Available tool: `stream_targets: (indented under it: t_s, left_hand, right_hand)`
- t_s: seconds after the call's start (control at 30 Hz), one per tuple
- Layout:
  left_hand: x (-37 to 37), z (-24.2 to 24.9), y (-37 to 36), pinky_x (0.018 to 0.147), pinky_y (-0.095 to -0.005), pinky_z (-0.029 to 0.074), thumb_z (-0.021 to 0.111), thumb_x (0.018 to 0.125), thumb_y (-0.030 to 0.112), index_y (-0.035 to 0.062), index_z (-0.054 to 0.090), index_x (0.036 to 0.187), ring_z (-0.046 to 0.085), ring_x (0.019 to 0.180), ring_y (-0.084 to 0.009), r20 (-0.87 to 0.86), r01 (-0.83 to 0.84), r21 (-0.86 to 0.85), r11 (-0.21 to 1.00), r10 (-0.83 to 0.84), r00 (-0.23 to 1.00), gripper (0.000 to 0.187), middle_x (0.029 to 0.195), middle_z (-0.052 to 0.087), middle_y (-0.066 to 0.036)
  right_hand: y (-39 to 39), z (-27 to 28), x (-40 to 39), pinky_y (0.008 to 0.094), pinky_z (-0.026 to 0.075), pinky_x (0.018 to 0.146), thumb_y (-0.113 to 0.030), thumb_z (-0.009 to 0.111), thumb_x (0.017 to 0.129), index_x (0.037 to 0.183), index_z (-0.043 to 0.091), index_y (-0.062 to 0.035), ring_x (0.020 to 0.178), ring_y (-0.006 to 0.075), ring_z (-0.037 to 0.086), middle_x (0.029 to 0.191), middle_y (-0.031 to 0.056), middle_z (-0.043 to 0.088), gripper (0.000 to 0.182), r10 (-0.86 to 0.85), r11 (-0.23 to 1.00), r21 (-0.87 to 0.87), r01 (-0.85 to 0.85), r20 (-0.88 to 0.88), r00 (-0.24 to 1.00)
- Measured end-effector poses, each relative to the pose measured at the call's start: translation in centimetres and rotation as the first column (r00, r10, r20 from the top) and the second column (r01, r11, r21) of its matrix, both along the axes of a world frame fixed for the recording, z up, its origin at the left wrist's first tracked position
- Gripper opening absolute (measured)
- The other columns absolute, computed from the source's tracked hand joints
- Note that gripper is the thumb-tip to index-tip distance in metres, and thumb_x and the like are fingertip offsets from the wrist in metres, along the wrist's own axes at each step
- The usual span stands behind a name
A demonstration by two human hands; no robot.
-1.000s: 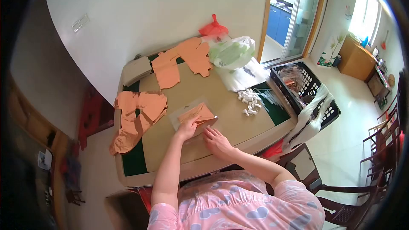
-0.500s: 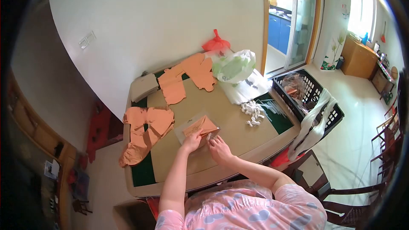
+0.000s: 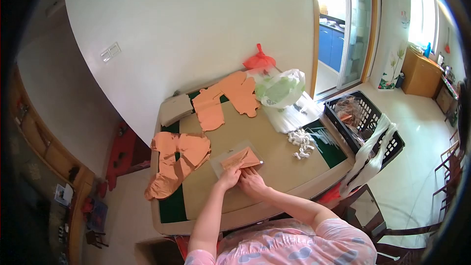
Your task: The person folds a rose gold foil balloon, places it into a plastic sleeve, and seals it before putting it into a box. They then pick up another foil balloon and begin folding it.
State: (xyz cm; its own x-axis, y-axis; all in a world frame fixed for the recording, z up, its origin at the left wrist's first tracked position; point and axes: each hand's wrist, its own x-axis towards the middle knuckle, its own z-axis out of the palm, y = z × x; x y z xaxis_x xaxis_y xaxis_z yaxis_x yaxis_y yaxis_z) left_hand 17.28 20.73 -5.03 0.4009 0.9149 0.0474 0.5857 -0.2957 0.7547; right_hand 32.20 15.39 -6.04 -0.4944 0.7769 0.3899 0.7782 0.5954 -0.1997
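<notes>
A folded copper-orange foil piece, like a flat foil balloon (image 3: pixel 248 159), lies at the front of the table on a clear plastic sleeve (image 3: pixel 217 168). My left hand (image 3: pixel 228 177) is closed on its near left edge. Beside it, my right hand (image 3: pixel 252 182) rests with fingers stretched out flat against the near edge of the foil. The fingertips of both hands almost touch. Larger orange foil pieces are spread to the left (image 3: pixel 182 159) and at the back (image 3: pixel 234 92).
Small white pieces (image 3: pixel 301 142) and pale thin sticks (image 3: pixel 324 137) lie at the right. Behind them are a white-green plastic bag (image 3: pixel 279 88) and a red bag (image 3: pixel 260 61). A black crate (image 3: pixel 378 118) with white strands (image 3: pixel 365 154) stands beside the table.
The view has shifted, so the table sits lower and further right. My right hand has flattened and come closer to my left at the foil's near edge.
</notes>
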Motion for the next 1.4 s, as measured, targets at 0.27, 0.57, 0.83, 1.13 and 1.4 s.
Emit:
stream_targets:
  t_s: [0.27,0.57,0.83,1.13,1.4]
  left_hand:
    - [0.3,-1.4,-1.4,0.108,-0.0424,0.033,0.052,0.090,0.023,0.0096,0.045,0.138,0.042,0.130,-0.0332,-0.154,0.043,0.203,0.978,-0.011,0.988,0.050,0.138,0.046,-0.019]
    - [1.4,-2.0,-4.0,0.112,-0.0566,0.017,0.053,0.088,0.052,0.0181,0.030,0.147,0.021,0.140,-0.0374,-0.426,0.102,0.294,0.950,0.035,0.904,0.071,0.153,0.021,-0.018]
    - [1.0,-0.6,-4.3,0.112,-0.0584,0.013,0.051,0.086,0.060,0.0233,0.023,0.149,0.016,0.141,-0.0402,-0.564,0.196,0.261,0.945,-0.016,0.826,0.079,0.153,0.015,-0.023]
    - [0.2,0.3,-5.0,0.111,-0.0581,0.017,0.058,0.088,0.044,0.0171,0.032,0.146,0.020,0.140,-0.0401,-0.075,-0.034,0.456,0.889,0.077,0.994,0.069,0.152,0.021,-0.022]
    - [-4.5,-1.3,-8.0,0.109,-0.0523,0.028,0.050,0.091,0.010,0.0051,0.056,0.125,0.040,0.132,-0.0349,-0.063,-0.292,0.373,0.881,0.337,0.939,0.035,0.135,0.050,-0.015]
  right_hand:
    - [-2.4,0.6,2.1,0.0426,0.039,0.099,-0.020,0.056,0.087,0.105,0.062,0.0009,0.112,0.0324,0.052,0.113,0.0167,0.059,0.028,0.152,0.979,-0.120,-0.164,-0.100,0.983]
    - [-2.2,2.3,23.8,0.0399,0.047,0.072,-0.008,0.060,0.084,0.088,0.061,-0.0050,0.080,0.0308,0.057,0.081,0.0118,0.058,0.006,-0.533,0.799,0.090,0.595,-0.353,0.769]
    - [0.4,1.1,29.5,0.0408,0.047,0.068,-0.011,0.071,0.076,0.084,0.060,-0.0043,0.074,0.0286,0.058,0.077,0.0117,0.057,0.016,-0.726,0.687,-0.266,0.676,-0.255,0.638]
    - [-0.4,3.2,28.9,0.0366,0.051,0.064,-0.013,0.069,0.077,0.079,0.063,-0.0015,0.066,0.0266,0.064,0.071,0.0138,0.064,0.013,-0.789,0.608,-0.320,0.726,-0.343,0.509]
    - [-6.2,6.0,8.0,0.0358,0.049,0.064,-0.013,0.067,0.078,0.081,0.063,-0.0050,0.069,0.0244,0.061,0.075,0.0086,0.062,0.009,-0.311,0.803,-0.591,0.070,-0.318,0.896]
